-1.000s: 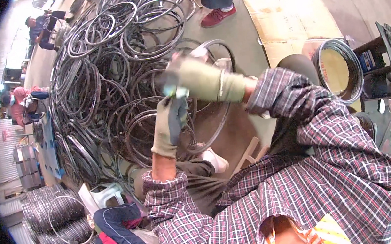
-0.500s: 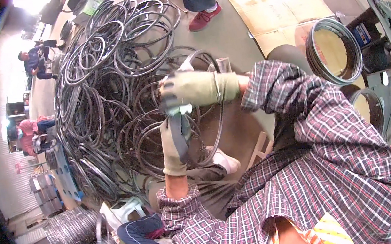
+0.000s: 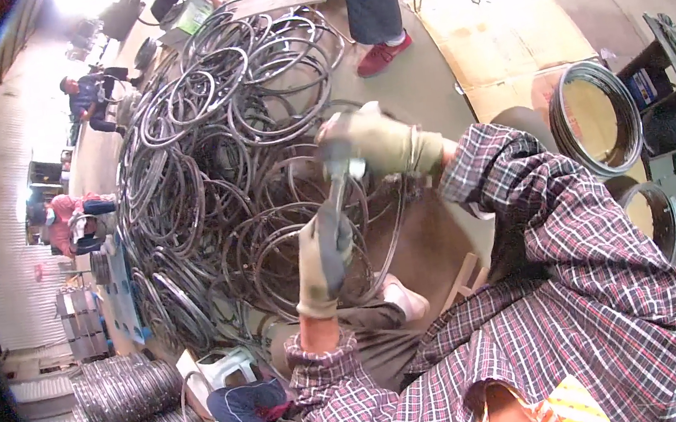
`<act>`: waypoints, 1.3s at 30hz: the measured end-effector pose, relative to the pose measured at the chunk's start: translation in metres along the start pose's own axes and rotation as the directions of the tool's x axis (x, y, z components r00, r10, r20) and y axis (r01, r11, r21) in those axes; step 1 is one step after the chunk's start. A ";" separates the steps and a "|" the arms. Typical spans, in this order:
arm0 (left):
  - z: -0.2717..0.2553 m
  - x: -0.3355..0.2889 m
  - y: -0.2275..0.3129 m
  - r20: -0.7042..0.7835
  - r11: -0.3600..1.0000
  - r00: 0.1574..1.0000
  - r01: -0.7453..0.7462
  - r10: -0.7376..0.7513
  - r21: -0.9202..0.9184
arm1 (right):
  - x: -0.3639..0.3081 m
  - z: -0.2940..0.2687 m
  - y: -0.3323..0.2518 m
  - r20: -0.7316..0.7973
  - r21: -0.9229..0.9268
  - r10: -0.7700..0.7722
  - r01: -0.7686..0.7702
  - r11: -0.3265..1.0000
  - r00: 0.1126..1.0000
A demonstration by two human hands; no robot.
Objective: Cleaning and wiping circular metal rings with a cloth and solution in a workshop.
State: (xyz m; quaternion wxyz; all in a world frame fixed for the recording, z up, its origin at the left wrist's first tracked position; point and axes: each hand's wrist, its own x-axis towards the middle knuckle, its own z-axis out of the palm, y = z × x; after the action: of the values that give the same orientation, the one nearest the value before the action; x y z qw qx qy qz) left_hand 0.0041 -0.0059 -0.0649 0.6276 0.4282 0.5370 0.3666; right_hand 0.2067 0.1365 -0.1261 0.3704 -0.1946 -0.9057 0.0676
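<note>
My left hand (image 3: pixel 324 256), in a tan glove with grey-coated fingers, is closed round a grey, strip-like piece (image 3: pixel 339 190) that rises toward the other hand. Just above and to the right, my right hand (image 3: pixel 380 140), gloved alike, is closed at the upper end of that piece; its fingertips are smeared by motion. A thin dark ring (image 3: pixel 399 233) hangs from the right hand and curves down past the left hand. Whether the grey piece is part of this ring I cannot tell. Right behind my hands lies a big heap of dark metal rings (image 3: pixel 181 171).
Neat ring stacks stand at the right (image 3: pixel 556 121) and lower left (image 3: pixel 124 393). Flattened cardboard (image 3: pixel 501 31) covers floor ahead. A person's red shoe (image 3: pixel 384 54) is beyond the heap. A white plastic stool (image 3: pixel 218 367) stands at lower left, beside a seated person's leg (image 3: pixel 249 416).
My right hand has tilted and moved slightly up and right. My left hand has dropped a little, so the gap between them is wider and the grey piece shows. The whole view has shifted.
</note>
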 end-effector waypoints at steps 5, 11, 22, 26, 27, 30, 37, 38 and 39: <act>-0.017 -0.014 0.011 -0.072 0.998 0.996 -0.055 0.057 0.030 | 0.003 -0.004 0.017 -0.159 0.065 0.368 -0.362 0.930 0.916; 0.004 0.003 -0.009 -0.070 0.976 0.994 -0.063 0.079 0.210 | 0.018 -0.018 -0.044 0.167 -0.055 -0.185 0.196 0.979 0.968; -0.011 -0.005 0.002 -0.048 0.921 0.991 -0.101 0.128 0.375 | 0.010 0.007 0.000 0.044 0.287 0.070 -0.080 0.955 0.997; -0.019 -0.002 -0.001 -0.044 0.949 0.996 -0.065 0.083 0.310 | 0.011 -0.003 -0.009 0.017 0.027 0.086 -0.087 0.996 0.996; -0.020 -0.002 0.000 -0.027 0.932 0.999 -0.022 0.034 0.363 | 0.008 0.002 -0.009 0.221 0.054 0.212 -0.229 0.972 0.952; -0.014 -0.005 0.006 -0.018 0.847 0.989 -0.116 0.146 0.520 | 0.004 -0.006 -0.015 0.415 0.029 0.339 -0.385 0.922 0.844; -0.018 0.008 -0.022 -0.072 0.650 0.916 -0.223 0.394 0.727 | 0.015 -0.019 -0.015 0.060 -0.116 0.253 -0.245 0.963 0.966; -0.012 0.013 -0.028 -0.087 0.625 0.895 -0.233 0.438 0.745 | 0.016 -0.015 -0.023 0.048 -0.199 0.211 -0.198 0.960 0.976; -0.011 0.023 -0.039 -0.076 0.628 0.859 -0.307 0.506 0.715 | 0.014 0.003 -0.028 0.138 -0.145 0.101 -0.081 0.986 0.985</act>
State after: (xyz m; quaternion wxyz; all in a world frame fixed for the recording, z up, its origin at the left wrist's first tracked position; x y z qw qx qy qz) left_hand -0.0035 0.0028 -0.1098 0.2463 0.6840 0.6012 0.3318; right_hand 0.1868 0.1169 -0.1116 0.2856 -0.2558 -0.9229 0.0354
